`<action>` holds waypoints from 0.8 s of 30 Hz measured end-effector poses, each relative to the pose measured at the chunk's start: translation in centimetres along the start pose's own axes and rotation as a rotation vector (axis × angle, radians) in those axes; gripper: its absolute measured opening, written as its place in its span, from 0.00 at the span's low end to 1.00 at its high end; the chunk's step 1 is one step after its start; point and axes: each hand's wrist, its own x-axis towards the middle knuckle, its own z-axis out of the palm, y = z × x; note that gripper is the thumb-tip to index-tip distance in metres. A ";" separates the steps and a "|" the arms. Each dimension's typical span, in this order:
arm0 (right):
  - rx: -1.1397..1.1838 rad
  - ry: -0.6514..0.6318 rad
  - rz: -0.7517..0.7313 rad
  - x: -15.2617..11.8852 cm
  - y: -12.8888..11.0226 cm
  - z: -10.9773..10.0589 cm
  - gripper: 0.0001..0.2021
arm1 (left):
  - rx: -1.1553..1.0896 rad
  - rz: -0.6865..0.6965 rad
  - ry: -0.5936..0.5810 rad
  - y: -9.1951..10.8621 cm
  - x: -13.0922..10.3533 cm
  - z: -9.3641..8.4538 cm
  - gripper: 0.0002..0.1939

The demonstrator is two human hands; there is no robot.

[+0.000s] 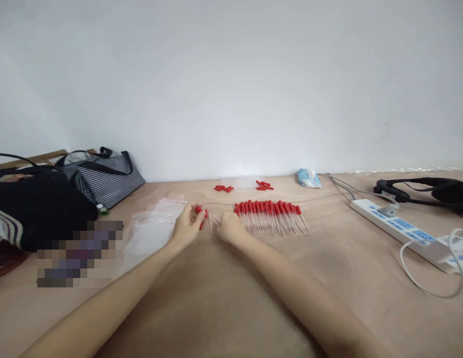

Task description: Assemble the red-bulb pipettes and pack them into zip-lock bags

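Observation:
My left hand [185,226] is closed around red rubber bulbs [199,209], with red showing between and below its fingers. Just right of it, my right hand [231,226] has its fingers pinched together. A thin clear tube [216,219] sticks out from these fingers toward the left hand; its far end is hard to make out. Another slim tube [211,227] lies on the table between the two hands. Beside the right hand lies a row of droppers [268,216], red bulbs away from me and clear stems toward me.
Loose red bulbs [224,188] and clear tubes [244,187] lie near the wall. Zip bags [149,233] are left of my hands. A striped bag [108,176] and black cloth [45,209] sit far left. A power strip [406,233], headset [421,191] and blue-white packet [309,178] are right.

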 end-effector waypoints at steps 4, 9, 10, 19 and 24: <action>-0.096 0.069 -0.090 -3.2 4.5 -1.2 0.09 | -0.214 -0.048 -0.217 1.6 -4.8 0.2 0.06; 0.117 0.212 -0.361 -6.6 10.6 -1.1 0.10 | -0.195 -0.078 -0.403 2.3 -6.6 1.7 0.06; 0.176 0.230 -0.384 -7.0 11.2 -1.0 0.09 | -0.227 -0.078 -0.408 2.3 -6.6 2.1 0.08; 0.345 0.196 -0.473 -7.6 10.8 -0.1 0.05 | -0.138 0.124 -0.438 2.1 -6.6 2.6 0.11; 0.322 0.189 -0.516 -7.6 10.7 0.0 0.06 | -0.111 0.145 -0.444 2.3 -6.6 2.5 0.10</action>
